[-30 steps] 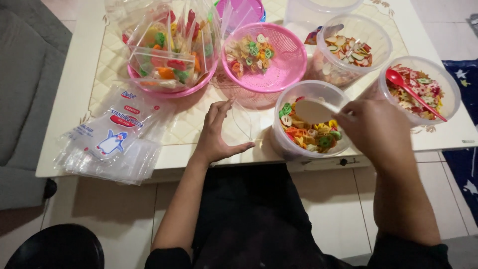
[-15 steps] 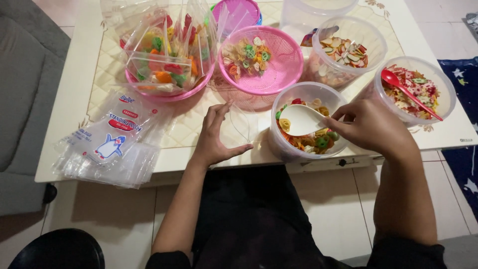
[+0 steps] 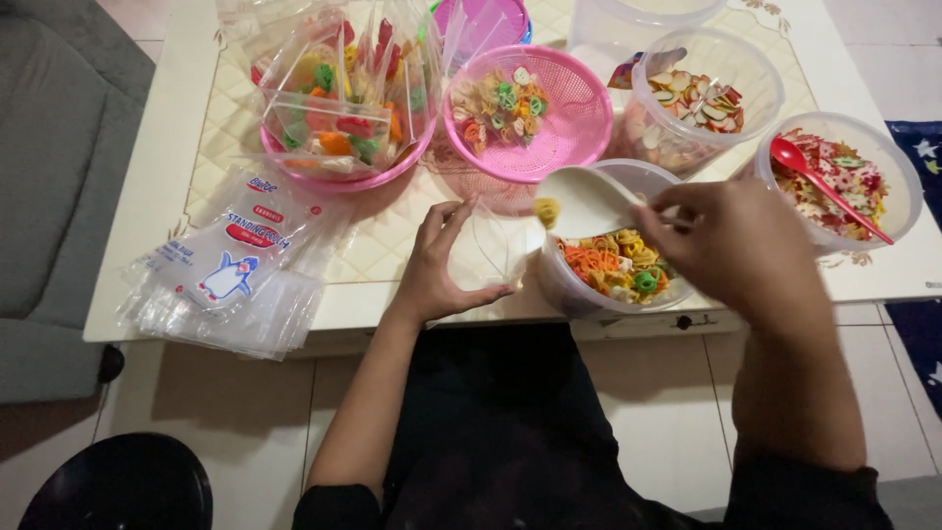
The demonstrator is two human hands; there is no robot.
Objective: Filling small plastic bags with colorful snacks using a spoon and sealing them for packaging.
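My left hand (image 3: pixel 440 263) holds a clear plastic pouch (image 3: pixel 494 245) upright and open on the white table (image 3: pixel 157 177). My right hand (image 3: pixel 731 245) grips a white spoon (image 3: pixel 587 201), tilted over the pouch mouth, and a yellow cracker piece (image 3: pixel 547 211) drops off its tip. Right below the spoon stands a clear round tub (image 3: pixel 616 260) of mixed orange, green and yellow crackers.
A stack of flat clear pouches (image 3: pixel 231 270) lies at the left. Behind are a pink basin of filled bags (image 3: pixel 339 93), a pink strainer (image 3: pixel 530 108) with crackers, a tub of pale crackers (image 3: pixel 699 98), and a tub with a red spoon (image 3: pixel 829 186).
My right hand lifted the white spoon out of the tub and swung it left over the pouch, tipping a yellow piece out. My left hand stayed on the pouch.
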